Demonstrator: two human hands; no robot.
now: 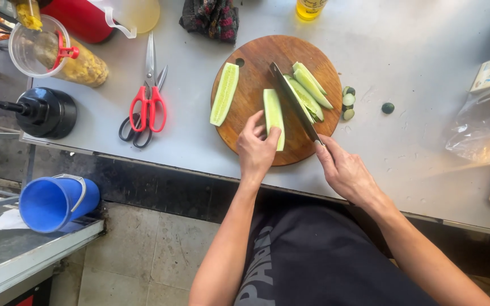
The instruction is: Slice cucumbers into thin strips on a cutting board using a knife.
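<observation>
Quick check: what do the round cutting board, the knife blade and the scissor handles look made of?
Cutting board: apparently wood, brown with visible grain, matte finish. Knife blade: probably steel, dark grey with a dull sheen. Scissor handles: likely plastic, smooth glossy red; a black pair lies beneath.

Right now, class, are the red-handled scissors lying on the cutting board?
No, the scissors lie on the grey table, left of the round cutting board.
</observation>
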